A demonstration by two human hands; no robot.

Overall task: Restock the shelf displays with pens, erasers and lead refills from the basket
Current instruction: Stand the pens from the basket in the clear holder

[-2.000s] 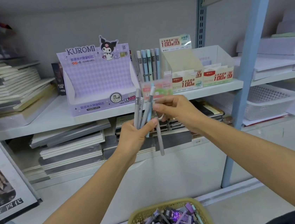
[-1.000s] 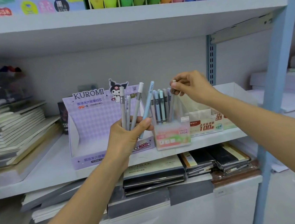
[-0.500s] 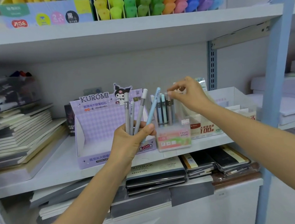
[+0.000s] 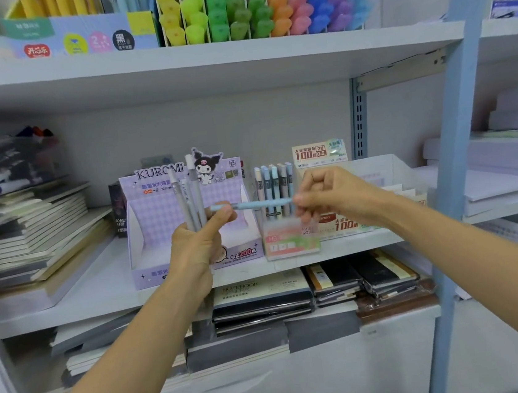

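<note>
1. The left hand (image 4: 197, 248) is raised before the shelf (image 4: 95, 299), with its fingers curled around three grey pens (image 4: 190, 201) that stand upright in the fist.
2. The right hand (image 4: 332, 197) is at the same height and pinches one end of a light blue pen (image 4: 255, 204). This pen lies level between both hands, with its other end at the left thumb.
3. Behind the hands stand the purple Kuromi box (image 4: 154, 221) and a clear pen holder (image 4: 288, 241) with upright pens. The blue pen crosses in front of this holder.
4. Notebooks (image 4: 259, 293) lie stacked below.
</note>
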